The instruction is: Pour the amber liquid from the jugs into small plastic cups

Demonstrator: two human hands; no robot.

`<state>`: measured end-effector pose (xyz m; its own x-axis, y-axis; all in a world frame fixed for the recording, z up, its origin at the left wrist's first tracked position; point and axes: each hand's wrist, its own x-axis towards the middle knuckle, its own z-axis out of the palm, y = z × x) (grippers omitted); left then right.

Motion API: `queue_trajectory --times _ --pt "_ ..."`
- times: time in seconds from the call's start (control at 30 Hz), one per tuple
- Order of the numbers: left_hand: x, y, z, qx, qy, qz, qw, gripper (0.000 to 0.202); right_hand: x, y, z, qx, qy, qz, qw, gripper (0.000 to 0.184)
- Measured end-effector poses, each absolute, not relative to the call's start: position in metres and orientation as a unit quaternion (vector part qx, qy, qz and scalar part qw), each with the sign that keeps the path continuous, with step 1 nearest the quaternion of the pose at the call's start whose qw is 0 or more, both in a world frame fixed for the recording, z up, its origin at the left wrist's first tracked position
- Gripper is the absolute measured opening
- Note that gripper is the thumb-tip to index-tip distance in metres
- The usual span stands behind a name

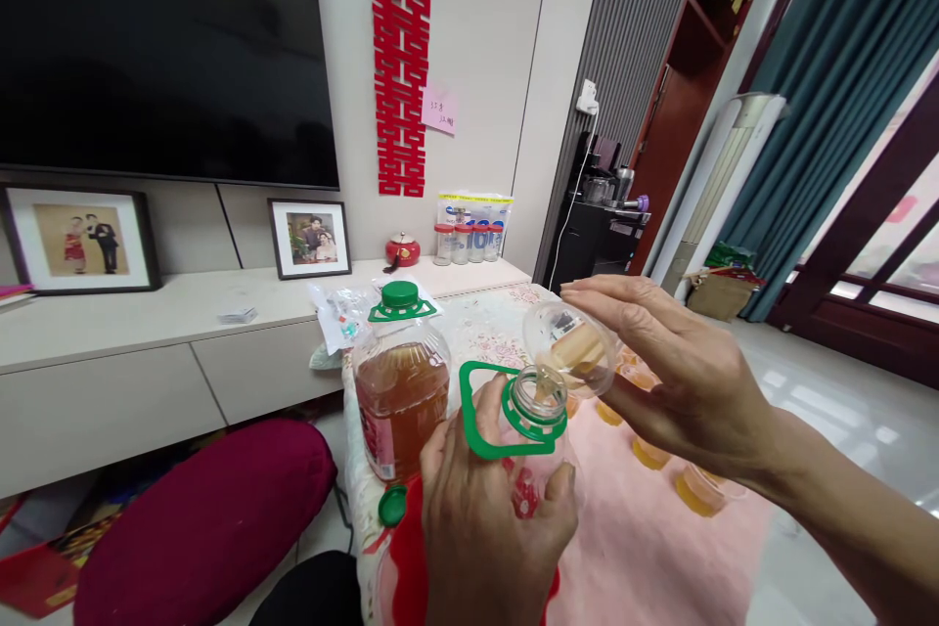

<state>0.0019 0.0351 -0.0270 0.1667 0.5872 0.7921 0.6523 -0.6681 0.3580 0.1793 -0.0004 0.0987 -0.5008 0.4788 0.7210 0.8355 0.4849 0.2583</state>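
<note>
Over pink cloth (638, 548), steadied open bottle (538, 403) with left hand (491, 509) closed round its shoulder, tipped cup (572, 349) gripped in right hand (682, 381) into its mouth, nearly drained; judged roughly midway, with several filled cups (693, 491) unpoured

Pink-clothed table (646, 548), oil bottle (402, 391), green cap (392, 506), cups (649, 453)

Daylight is pouring in through the tall dark-framed glass window (891, 215), far right of the large black flat television screen (161, 49), and is bleaching its panes almost white. It is glinting on the glossy pale floor tiles (828, 401) below and right of the screen (small bright patches). Shadows are falling soft. The right hand (690, 381), pinching the small clear plastic cup (568, 342), and the left hand (484, 528), gripping the clear green-collared plastic bottle (534, 406), are looking slightly soft. Verticals right of the screen are leaning outward.
</note>
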Motion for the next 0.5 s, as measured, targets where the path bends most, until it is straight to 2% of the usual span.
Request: queue_trajectory --times 0.5 --pt "0.003 0.036 -0.028 -0.761 -0.395 -0.515 0.007 0.052 0.176 0.003 0.110 -0.350 -0.827 -0.379 0.225 0.044"
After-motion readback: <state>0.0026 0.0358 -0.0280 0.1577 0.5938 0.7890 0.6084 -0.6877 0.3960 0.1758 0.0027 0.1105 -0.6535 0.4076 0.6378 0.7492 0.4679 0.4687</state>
